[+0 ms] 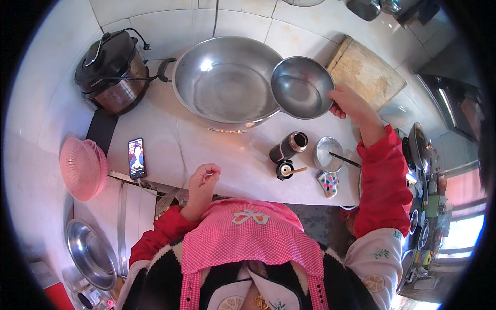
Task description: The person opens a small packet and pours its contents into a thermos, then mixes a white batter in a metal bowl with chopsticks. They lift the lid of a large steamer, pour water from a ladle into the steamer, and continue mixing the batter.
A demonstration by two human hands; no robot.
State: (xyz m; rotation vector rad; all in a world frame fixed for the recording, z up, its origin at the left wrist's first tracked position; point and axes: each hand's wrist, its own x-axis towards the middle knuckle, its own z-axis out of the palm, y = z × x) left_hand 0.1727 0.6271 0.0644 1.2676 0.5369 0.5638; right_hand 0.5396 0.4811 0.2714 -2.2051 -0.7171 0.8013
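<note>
My right hand [345,101] grips the rim of a small metal bowl [302,87], tilted over the right side of a large steel wok [228,83]. My left hand [203,186] is half curled above the counter's front edge, with nothing seen in it. An open dark vacuum flask [282,150] lies below the bowl, beside its cap [285,169], on which a small wooden stick rests. To their right is a small round dish [328,154] with a dark-handled utensil in it. A dotted cloth piece [329,183] lies just below the dish.
A black electric pressure cooker [112,73] stands at the back left. A lit phone [136,158] with a cable lies near the counter's left front, beside pink plastic baskets [83,168]. A worn wooden board [364,71] leans at the back right. A steel basin [92,254] is lower left.
</note>
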